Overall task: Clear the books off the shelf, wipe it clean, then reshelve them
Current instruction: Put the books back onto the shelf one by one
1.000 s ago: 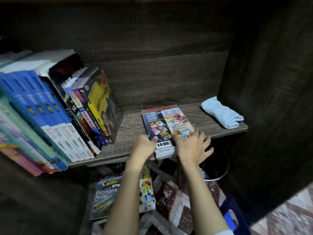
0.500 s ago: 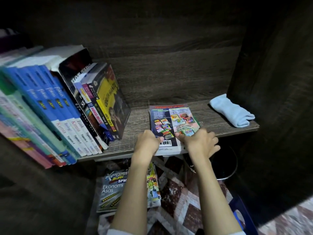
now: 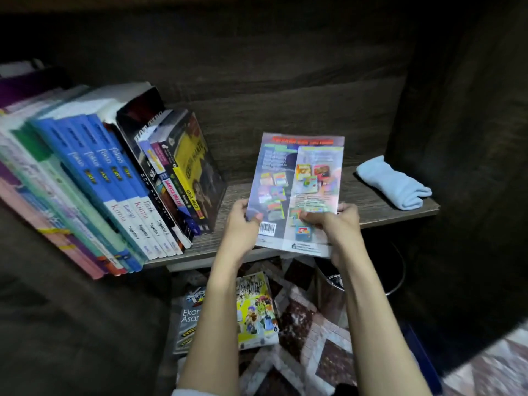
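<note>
A thin colourful book (image 3: 297, 190) with a barcode on its back cover is tilted up off the wooden shelf (image 3: 374, 205), its far end raised. My left hand (image 3: 241, 224) grips its lower left edge with the thumb on the cover. My right hand (image 3: 337, 224) pinches its lower right part. A row of leaning books (image 3: 120, 181) fills the left of the shelf, blue spines among them. A folded light blue cloth (image 3: 395, 187) lies at the shelf's right end.
On the patterned floor below lie two books, a grey one (image 3: 190, 318) and a yellow cartoon one (image 3: 257, 310). A dark round bin (image 3: 383, 270) stands under the shelf's right side. A dark wooden side panel (image 3: 471, 138) closes the right.
The book lay flat on the shelf with both hands at its near edge. Now both hands have lifted it and tipped it upward. The view has shifted a little.
</note>
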Demonstrator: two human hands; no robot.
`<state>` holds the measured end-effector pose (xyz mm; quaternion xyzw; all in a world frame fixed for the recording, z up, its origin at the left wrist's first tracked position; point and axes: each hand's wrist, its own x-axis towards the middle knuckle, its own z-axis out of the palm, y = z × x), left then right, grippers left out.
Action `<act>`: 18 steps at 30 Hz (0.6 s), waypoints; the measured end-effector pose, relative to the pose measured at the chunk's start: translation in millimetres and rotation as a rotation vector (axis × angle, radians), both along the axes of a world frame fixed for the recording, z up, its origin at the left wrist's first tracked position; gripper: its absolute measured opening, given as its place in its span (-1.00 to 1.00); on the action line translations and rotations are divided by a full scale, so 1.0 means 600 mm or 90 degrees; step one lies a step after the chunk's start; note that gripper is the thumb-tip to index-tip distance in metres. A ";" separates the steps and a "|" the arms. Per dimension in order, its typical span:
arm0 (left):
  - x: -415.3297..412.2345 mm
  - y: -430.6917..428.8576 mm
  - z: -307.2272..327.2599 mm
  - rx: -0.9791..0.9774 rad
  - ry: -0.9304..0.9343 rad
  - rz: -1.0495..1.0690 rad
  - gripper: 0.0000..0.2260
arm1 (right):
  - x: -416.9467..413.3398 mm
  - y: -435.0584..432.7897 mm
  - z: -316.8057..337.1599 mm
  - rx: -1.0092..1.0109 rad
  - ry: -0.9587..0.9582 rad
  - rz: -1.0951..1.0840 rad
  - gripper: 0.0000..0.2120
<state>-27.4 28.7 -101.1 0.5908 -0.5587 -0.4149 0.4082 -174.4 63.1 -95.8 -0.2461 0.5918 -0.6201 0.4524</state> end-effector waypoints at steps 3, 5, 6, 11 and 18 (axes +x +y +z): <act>0.012 0.004 0.013 -0.048 -0.009 0.004 -0.65 | 0.018 0.017 0.019 -0.103 -0.091 0.041 -0.56; 0.019 0.003 0.017 -0.062 -0.044 0.001 -0.67 | 0.034 0.024 0.022 -0.151 -0.046 0.040 -0.55; 0.023 0.003 0.018 -0.065 -0.060 -0.002 -0.67 | 0.044 0.028 0.022 -0.172 -0.015 0.033 -0.55; 0.039 0.008 0.026 -0.099 0.033 0.053 -0.59 | 0.107 0.034 0.016 -0.270 0.116 0.002 -0.54; 0.060 0.049 0.125 -0.239 0.289 0.045 -0.67 | 0.197 0.033 -0.019 -0.276 0.324 -0.027 -0.65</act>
